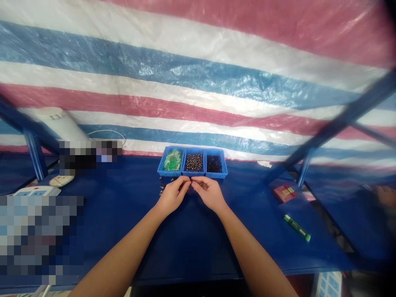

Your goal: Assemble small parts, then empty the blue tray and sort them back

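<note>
My left hand [175, 194] and my right hand [208, 192] meet fingertip to fingertip just in front of the bins, each in a pinch. Between the fingertips is a small dark part, too small to name. Three blue bins stand in a row behind my hands: the left bin [160, 168] holds green and clear plastic pieces, the middle bin [193, 173] small brassy metal parts [194, 162], and the right bin [216, 175] thin black parts [214, 163]. A few small dark and brassy pieces [162, 189] lie on the table beside my left hand.
On the blue table [117, 214], a red box [284, 192] and a green tube-like pack [297, 227] lie at the right. A white power strip [40, 190] is at the left, near blurred-out items. Blue metal posts [305, 169] rise at both sides. A striped sheet [185, 99] hangs behind.
</note>
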`<action>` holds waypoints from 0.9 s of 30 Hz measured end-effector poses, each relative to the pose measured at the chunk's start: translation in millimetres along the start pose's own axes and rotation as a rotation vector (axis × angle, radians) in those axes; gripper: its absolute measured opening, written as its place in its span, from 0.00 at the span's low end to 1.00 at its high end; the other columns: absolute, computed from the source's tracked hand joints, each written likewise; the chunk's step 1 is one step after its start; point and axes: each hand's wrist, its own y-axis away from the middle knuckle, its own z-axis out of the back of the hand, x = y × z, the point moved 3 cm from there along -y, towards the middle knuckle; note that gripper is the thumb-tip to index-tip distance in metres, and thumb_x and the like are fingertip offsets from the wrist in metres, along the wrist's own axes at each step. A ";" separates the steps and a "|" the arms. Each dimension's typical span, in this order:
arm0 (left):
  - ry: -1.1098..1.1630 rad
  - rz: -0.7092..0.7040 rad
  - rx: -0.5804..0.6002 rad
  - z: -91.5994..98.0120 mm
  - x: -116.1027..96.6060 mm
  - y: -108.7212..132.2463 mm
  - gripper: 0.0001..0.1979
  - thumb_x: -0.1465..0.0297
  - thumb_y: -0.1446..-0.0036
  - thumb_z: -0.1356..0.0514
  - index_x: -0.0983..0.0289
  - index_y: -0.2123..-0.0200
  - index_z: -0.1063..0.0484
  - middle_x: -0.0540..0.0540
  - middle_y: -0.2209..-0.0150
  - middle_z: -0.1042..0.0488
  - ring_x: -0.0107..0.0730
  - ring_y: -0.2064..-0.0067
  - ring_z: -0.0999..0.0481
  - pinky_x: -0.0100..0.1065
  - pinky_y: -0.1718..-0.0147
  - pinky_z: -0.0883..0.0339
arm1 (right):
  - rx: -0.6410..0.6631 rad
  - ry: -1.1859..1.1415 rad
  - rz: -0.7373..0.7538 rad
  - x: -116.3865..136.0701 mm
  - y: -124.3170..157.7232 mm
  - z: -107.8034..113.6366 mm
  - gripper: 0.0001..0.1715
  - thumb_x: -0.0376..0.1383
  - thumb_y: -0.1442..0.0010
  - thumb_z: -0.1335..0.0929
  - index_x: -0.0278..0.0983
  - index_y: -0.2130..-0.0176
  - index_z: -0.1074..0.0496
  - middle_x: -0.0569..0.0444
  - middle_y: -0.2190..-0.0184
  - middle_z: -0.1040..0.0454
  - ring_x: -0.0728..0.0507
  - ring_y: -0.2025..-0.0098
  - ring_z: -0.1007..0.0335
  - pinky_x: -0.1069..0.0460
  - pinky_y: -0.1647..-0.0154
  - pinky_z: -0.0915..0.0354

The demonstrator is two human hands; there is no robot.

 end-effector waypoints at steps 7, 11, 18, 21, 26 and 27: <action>0.014 0.038 0.032 0.2 0.8 1.3 0.11 0.62 0.33 0.50 0.60 0.60 0.33 0.49 0.71 0.25 0.29 0.69 0.25 0.29 0.68 0.35 | 0.000 0.080 0.057 4.5 1.8 -1.7 0.14 0.39 0.43 0.30 0.38 0.57 0.24 0.50 0.64 0.20 0.43 0.64 0.23 0.48 0.59 0.27; 0.045 0.026 0.021 -0.7 1.1 1.7 0.11 0.62 0.35 0.48 0.60 0.54 0.34 0.49 0.68 0.24 0.30 0.67 0.23 0.28 0.68 0.33 | -0.022 0.074 0.056 3.6 2.0 -0.3 0.13 0.39 0.42 0.31 0.38 0.56 0.24 0.50 0.64 0.21 0.43 0.64 0.23 0.47 0.59 0.26; 0.031 -0.022 0.002 -1.0 -0.9 1.3 0.11 0.62 0.34 0.50 0.61 0.58 0.31 0.51 0.66 0.25 0.29 0.67 0.24 0.28 0.67 0.33 | 0.008 0.123 0.093 9.4 4.0 -1.9 0.12 0.40 0.41 0.31 0.39 0.57 0.25 0.51 0.64 0.21 0.43 0.65 0.23 0.49 0.61 0.27; 0.044 -0.031 0.021 -0.7 -2.6 1.5 0.11 0.64 0.33 0.51 0.61 0.59 0.32 0.50 0.69 0.26 0.28 0.68 0.25 0.29 0.65 0.33 | 0.021 0.181 0.117 15.1 4.9 -2.1 0.10 0.39 0.40 0.32 0.39 0.59 0.26 0.53 0.65 0.21 0.44 0.65 0.24 0.49 0.62 0.28; 0.053 -0.020 0.041 -1.1 -3.5 1.4 0.12 0.63 0.33 0.52 0.61 0.60 0.32 0.50 0.69 0.26 0.28 0.68 0.26 0.29 0.65 0.34 | 0.076 0.397 0.194 23.9 8.2 -1.1 0.07 0.38 0.37 0.36 0.40 0.58 0.30 0.52 0.64 0.24 0.44 0.62 0.27 0.49 0.61 0.32; 0.054 -0.021 0.045 -1.5 -3.4 1.4 0.12 0.63 0.33 0.52 0.61 0.60 0.32 0.50 0.69 0.26 0.28 0.68 0.27 0.29 0.65 0.34 | 0.090 0.447 0.205 25.2 9.1 -0.6 0.08 0.38 0.36 0.37 0.40 0.58 0.31 0.52 0.63 0.25 0.43 0.61 0.28 0.49 0.60 0.32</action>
